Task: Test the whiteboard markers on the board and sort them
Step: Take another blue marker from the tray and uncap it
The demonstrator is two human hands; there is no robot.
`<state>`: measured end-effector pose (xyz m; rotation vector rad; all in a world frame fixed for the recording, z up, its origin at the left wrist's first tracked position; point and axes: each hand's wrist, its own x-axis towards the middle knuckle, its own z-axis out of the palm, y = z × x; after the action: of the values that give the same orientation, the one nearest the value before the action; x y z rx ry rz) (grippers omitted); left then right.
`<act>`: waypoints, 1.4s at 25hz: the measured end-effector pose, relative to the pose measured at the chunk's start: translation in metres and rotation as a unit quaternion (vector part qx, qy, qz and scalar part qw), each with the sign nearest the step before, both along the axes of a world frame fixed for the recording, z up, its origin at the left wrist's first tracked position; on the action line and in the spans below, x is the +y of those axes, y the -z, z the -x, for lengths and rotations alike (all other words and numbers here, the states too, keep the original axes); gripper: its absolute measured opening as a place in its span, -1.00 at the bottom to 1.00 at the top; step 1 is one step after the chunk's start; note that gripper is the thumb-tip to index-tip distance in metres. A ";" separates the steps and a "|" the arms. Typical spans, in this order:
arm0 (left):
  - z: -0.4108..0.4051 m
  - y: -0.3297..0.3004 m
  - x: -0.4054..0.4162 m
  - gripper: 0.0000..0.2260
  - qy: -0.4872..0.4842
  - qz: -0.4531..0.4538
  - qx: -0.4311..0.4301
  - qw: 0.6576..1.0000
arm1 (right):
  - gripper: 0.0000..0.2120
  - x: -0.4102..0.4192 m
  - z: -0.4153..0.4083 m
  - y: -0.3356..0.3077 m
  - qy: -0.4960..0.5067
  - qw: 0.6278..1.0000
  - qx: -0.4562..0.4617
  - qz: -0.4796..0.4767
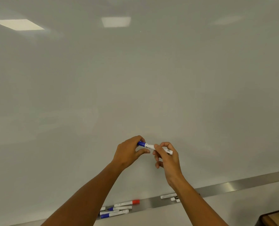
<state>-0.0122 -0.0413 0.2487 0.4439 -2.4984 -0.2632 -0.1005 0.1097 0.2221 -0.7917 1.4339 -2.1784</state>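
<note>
I hold a white marker (pixel 151 146) with a blue cap in front of the whiteboard (pixel 135 79). My left hand (pixel 129 152) grips the blue cap end. My right hand (pixel 167 158) pinches the white barrel, whose rear end sticks out to the right. The cap sits on the marker. Below, on the metal tray (pixel 233 186), lies a left group: a red-capped marker (pixel 127 203), a marker with its blue tip bare (pixel 119 208) and a blue-capped one (pixel 114 214). Some white markers (pixel 168 196) lie further right, partly behind my right forearm.
The board shows no marks, only reflections of ceiling lights (pixel 18 24). A dark-framed wooden object (pixel 277 217) sits at the bottom right corner. The tray's right stretch carries nothing.
</note>
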 end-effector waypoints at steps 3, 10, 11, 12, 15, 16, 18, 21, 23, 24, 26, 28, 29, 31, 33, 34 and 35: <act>0.005 0.012 0.011 -0.85 0.099 -0.190 0.033 0.976 | -0.81 0.011 0.014 0.008 0.029 0.999 -0.033 -0.008; 0.030 0.027 0.043 -0.76 0.135 -0.364 0.072 0.919 | -0.82 0.043 0.043 0.027 0.057 0.996 -0.048 -0.048; 0.035 0.029 0.048 -0.77 0.140 -0.385 0.075 0.909 | -0.82 0.048 0.047 0.028 0.058 0.995 -0.059 -0.048; 0.039 0.032 0.054 -0.77 0.145 -0.398 0.072 0.903 | -0.82 0.053 0.052 0.030 0.060 0.995 -0.071 -0.047; 0.055 0.042 0.072 -0.76 0.156 -0.417 0.058 0.893 | -0.84 0.068 0.064 0.038 0.076 0.991 -0.091 -0.053; 0.060 0.045 0.077 -0.76 0.158 -0.420 0.054 0.892 | -0.84 0.074 0.068 0.040 0.080 0.991 -0.096 -0.055; 0.069 0.051 0.090 -0.76 0.162 -0.424 0.047 0.890 | -0.85 0.086 0.074 0.046 0.085 0.989 -0.107 -0.060; 0.084 0.061 0.111 -0.77 0.162 -0.432 0.037 0.886 | -0.86 0.109 0.084 0.058 0.093 0.986 -0.127 -0.059; 0.094 0.067 0.124 -0.77 0.160 -0.433 0.027 0.887 | -0.87 0.123 0.090 0.066 0.103 0.983 -0.142 -0.055; 0.099 0.070 0.132 -0.77 0.160 -0.437 0.023 0.885 | -0.88 0.129 0.092 0.069 0.107 0.982 -0.149 -0.053; 0.106 0.075 0.144 -0.75 0.164 -0.446 0.023 0.880 | -0.88 0.140 0.097 0.075 0.110 0.980 -0.156 -0.048; 0.116 0.080 0.158 -0.74 0.168 -0.459 0.020 0.872 | -0.87 0.154 0.105 0.080 0.116 0.979 -0.161 -0.051; 0.120 0.083 0.164 -0.73 0.171 -0.464 0.014 0.869 | -0.85 0.162 0.110 0.082 0.116 0.979 -0.159 -0.060; 0.128 0.092 0.177 -0.69 0.170 -0.477 -0.005 0.862 | -0.79 0.178 0.119 0.086 0.110 0.978 -0.150 -0.093; 0.136 0.102 0.188 -0.68 0.157 -0.497 -0.017 0.853 | -0.74 0.191 0.127 0.091 0.113 0.975 -0.147 -0.125; 0.140 0.107 0.194 -0.69 0.150 -0.509 -0.016 0.848 | -0.73 0.196 0.130 0.095 0.118 0.972 -0.151 -0.135; 0.145 0.114 0.201 -0.71 0.143 -0.522 -0.013 0.841 | -0.72 0.203 0.133 0.100 0.126 0.969 -0.160 -0.139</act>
<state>-0.1568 0.1593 0.1349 0.4621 -2.2176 -1.7765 -0.2333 0.3123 0.1218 -0.1555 1.6851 -2.0927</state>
